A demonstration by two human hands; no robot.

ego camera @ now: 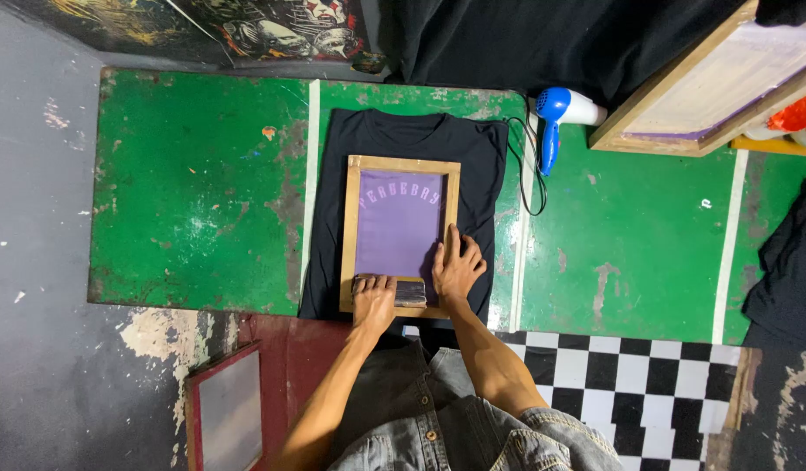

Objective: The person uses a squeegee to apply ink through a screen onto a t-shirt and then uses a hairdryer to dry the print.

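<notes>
Left hand curls tight on the squeegee at the near end of the screen frame, right hand flat, fingers spread, black T-shirt beneath, pull apparently finished.

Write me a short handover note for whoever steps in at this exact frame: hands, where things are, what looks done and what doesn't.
Left hand grips the squeegee at the near end of the purple screen.
Right hand presses flat on the wooden frame, on its right near corner.
The frame lies on a black T-shirt spread on the green table.
A blue hair dryer lies to the right.
Squeegee is at the near end; whether the print has taken cannot be seen. Frame not yet lifted.
</notes>
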